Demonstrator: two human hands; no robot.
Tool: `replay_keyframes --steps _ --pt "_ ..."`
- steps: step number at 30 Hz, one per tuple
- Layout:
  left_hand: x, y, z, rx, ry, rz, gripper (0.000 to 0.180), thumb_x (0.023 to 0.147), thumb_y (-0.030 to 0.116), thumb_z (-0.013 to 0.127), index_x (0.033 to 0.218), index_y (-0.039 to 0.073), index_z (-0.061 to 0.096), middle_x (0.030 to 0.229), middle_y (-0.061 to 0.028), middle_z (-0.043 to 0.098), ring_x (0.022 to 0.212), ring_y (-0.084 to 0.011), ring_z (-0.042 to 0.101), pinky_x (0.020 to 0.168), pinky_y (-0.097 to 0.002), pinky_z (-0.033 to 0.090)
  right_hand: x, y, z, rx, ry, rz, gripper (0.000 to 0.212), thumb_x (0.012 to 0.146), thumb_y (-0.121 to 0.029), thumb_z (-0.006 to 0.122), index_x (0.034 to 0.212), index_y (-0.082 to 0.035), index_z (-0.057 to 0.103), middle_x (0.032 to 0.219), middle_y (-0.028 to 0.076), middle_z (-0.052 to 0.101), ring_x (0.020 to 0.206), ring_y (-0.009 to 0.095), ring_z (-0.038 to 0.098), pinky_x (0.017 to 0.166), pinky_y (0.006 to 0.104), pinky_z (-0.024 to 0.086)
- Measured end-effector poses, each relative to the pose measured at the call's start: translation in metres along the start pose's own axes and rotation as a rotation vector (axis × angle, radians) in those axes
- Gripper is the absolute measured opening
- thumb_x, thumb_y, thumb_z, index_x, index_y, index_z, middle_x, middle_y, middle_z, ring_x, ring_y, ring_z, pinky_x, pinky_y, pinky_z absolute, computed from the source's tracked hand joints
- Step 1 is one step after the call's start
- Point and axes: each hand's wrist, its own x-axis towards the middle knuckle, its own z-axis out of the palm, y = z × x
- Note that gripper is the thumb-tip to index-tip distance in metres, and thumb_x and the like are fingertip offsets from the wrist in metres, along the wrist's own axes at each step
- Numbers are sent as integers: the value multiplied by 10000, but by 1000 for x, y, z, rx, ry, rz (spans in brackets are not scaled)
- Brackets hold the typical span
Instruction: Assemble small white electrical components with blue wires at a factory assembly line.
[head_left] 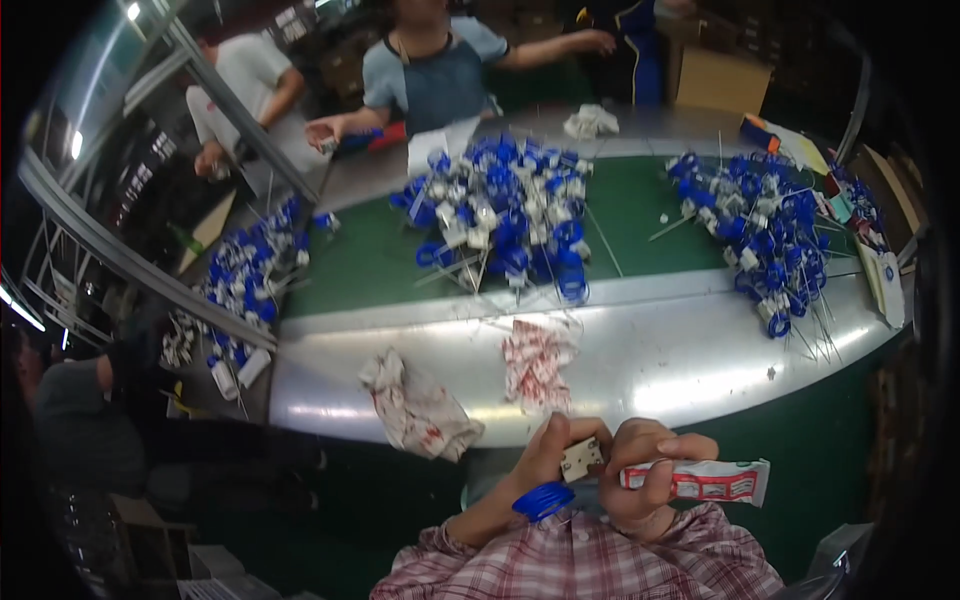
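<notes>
My left hand (541, 462) pinches a small cream-coloured square block (581, 460) with dark holes in its face. A coil of blue wire (543, 502) hangs below that hand, seemingly joined to the block; the join is hidden. Close beside it, my right hand (637, 490) is wrapped round a white and red squeeze tube (722, 482), whose flat end points right. The tube's tip is hidden by my fingers, near the block. Both hands are in front of the metal table edge, close to my body.
A green conveyor belt (352, 262) bears piles of blue coils with white blocks in the middle (500, 215), right (775, 235) and left (245, 275). Two red-stained cloths (420, 412) lie on the metal edge (320, 375). People stand across the belt and at left. Thin rods stick out of the piles.
</notes>
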Motion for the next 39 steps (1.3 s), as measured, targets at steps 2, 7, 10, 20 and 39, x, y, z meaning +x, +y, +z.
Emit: replay_keyframes --steps 2,7,10,20,39 --pt "-1 8 6 74 -61 10 814 786 689 121 764 -15 528 663 -39 517 608 -94 478 541 -202 376 3 -3 -3 -17 -24 44 177 818 -164 370 934 -73 274 439 64 415 353 139 359 425 247 344" --pt "-4 25 17 45 187 -140 798 766 715 142 770 9 516 672 -9 483 619 -79 457 548 -199 360 4 -4 1 94 -52 266 200 841 -222 382 919 -73 273 455 51 413 396 137 385 465 272 375" --pt "-2 32 16 31 214 -187 800 774 706 166 821 0 539 714 -20 507 668 -78 464 594 -194 360 7 2 5 118 -24 295 194 839 -217 380 914 -70 278 453 54 413 388 134 379 446 264 366" --pt "-13 33 14 73 210 -139 624 892 516 195 1056 -11 486 940 -89 520 834 -129 476 762 -235 363 5 -3 5 150 -32 420 210 833 -213 372 902 -41 274 443 63 410 385 136 380 423 254 351" --pt "14 10 -7 179 -42 61 861 786 674 35 712 -33 521 644 -86 549 551 -126 508 502 -218 396 8 12 -4 104 -9 87 174 849 -175 334 983 -70 300 457 76 463 300 152 340 367 282 339"
